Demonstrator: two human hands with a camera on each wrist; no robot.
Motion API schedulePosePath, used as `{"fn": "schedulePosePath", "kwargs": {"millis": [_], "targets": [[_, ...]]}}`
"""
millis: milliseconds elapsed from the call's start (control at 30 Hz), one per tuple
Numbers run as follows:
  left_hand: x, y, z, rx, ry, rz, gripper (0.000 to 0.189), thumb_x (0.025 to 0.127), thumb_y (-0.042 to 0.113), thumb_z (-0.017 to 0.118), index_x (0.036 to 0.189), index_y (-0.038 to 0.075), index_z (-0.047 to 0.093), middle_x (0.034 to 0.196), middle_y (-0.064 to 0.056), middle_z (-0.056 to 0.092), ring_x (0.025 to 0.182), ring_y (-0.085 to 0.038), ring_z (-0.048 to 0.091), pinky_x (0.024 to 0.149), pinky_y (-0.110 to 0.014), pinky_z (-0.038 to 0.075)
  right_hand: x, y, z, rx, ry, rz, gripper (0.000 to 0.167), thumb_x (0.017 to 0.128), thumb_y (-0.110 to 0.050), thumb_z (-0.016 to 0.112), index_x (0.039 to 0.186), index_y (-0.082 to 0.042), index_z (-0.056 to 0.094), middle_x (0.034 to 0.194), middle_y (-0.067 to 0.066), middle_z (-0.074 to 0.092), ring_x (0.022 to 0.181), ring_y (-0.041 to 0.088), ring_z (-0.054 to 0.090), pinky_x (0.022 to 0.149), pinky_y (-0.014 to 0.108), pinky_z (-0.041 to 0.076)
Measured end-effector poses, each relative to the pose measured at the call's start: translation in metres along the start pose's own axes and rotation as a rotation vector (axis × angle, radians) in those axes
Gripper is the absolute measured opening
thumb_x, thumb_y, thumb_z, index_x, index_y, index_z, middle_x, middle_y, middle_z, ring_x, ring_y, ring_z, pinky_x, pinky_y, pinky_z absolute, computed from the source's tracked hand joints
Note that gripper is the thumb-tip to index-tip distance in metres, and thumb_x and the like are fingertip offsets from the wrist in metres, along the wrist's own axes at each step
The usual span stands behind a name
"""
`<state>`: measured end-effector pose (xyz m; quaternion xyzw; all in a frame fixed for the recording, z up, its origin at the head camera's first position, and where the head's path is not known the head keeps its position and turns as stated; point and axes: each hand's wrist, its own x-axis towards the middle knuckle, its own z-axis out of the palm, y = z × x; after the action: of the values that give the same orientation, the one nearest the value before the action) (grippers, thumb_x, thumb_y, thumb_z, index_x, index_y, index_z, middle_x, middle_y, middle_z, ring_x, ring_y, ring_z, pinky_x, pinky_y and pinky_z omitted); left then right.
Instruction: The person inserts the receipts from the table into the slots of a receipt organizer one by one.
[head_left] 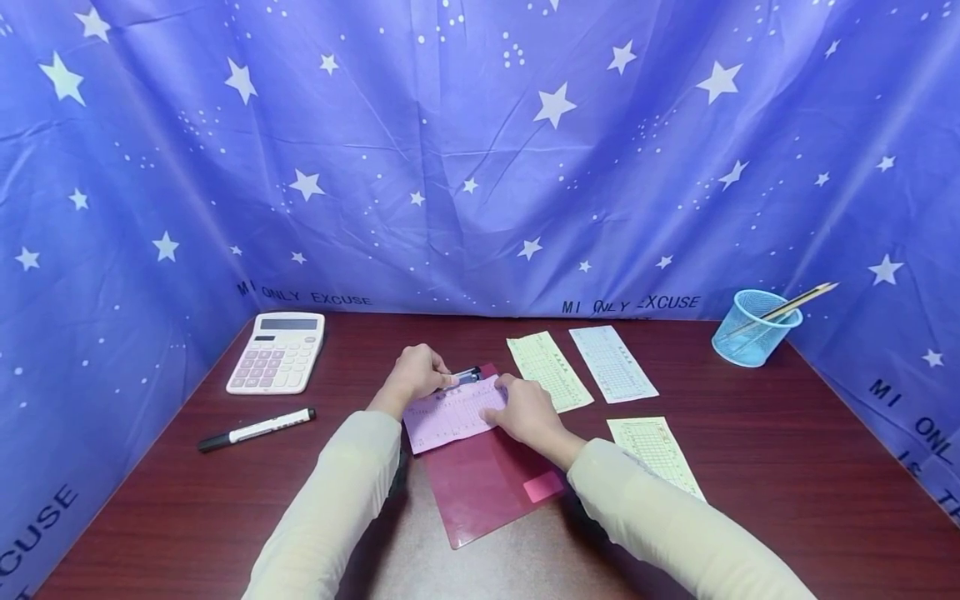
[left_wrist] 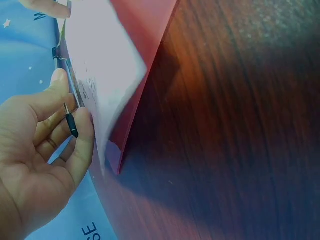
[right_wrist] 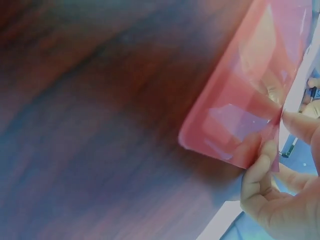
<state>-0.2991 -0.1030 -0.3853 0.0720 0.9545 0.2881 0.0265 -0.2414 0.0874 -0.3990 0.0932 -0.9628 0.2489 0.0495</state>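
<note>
Pink printed paper (head_left: 446,422) covers the upper end of a red plastic clipboard (head_left: 480,492), short of the worktop's (head_left: 150,517) back edge. The left hand (head_left: 416,375) pinches its black-and-silver metal clip (head_left: 468,376); the right hand (head_left: 528,412) grips paper and clipboard together.

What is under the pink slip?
The red clip folder extends beneath the pink slip, showing below its lower edge. The slip covers much of the folder's upper part, so any papers there can't be seen.

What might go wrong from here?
A corner of the pink slip stands off the red clipboard, so it may get clamped crooked. The left hand holds the clip, which might snap onto a fingertip. In the head view, the right sleeve crosses the lower yellow slip and could drag it.
</note>
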Motion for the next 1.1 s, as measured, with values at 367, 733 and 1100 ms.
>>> {"fn": "schedulePosePath", "kwargs": {"millis": [367, 733, 1100], "targets": [[-0.0001, 0.0015, -0.0005, -0.017, -0.018, -0.016, 0.014, 0.086, 0.020, 0.083, 0.084, 0.006, 0.081, 0.073, -0.002, 0.071, 0.071, -0.016, 0.065, 0.076, -0.034, 0.055, -0.0018, 0.0040, -0.0008, 0.020, -0.016, -0.071, 0.045, 0.084, -0.021, 0.084, 0.124, -0.007, 0.071, 0.116, 0.021, 0.071, 0.110, 0.041, 0.065, 0.091, 0.054, 0.051], [0.0000, 0.0022, -0.0013, -0.035, -0.037, -0.042, 0.013, 0.087, 0.019, 0.082, 0.086, 0.007, 0.081, 0.061, -0.002, 0.067, 0.048, -0.011, 0.062, 0.070, -0.031, 0.055, -0.0047, 0.0079, -0.0007, 0.003, -0.042, -0.150, 0.033, 0.085, -0.020, 0.083, 0.116, -0.011, 0.078, 0.108, 0.018, 0.073, 0.100, 0.035, 0.064, 0.084, 0.050, 0.051], [-0.0019, 0.0038, -0.0008, -0.052, -0.042, -0.064, 0.013, 0.088, 0.018, 0.081, 0.087, 0.006, 0.080, 0.068, -0.003, 0.069, 0.052, -0.011, 0.061, 0.059, -0.026, 0.053, -0.0023, 0.0075, -0.0002, -0.011, -0.060, -0.163, 0.035, 0.086, -0.023, 0.082, 0.119, -0.011, 0.077, 0.106, 0.019, 0.071, 0.095, 0.033, 0.063, 0.081, 0.049, 0.052]]}}
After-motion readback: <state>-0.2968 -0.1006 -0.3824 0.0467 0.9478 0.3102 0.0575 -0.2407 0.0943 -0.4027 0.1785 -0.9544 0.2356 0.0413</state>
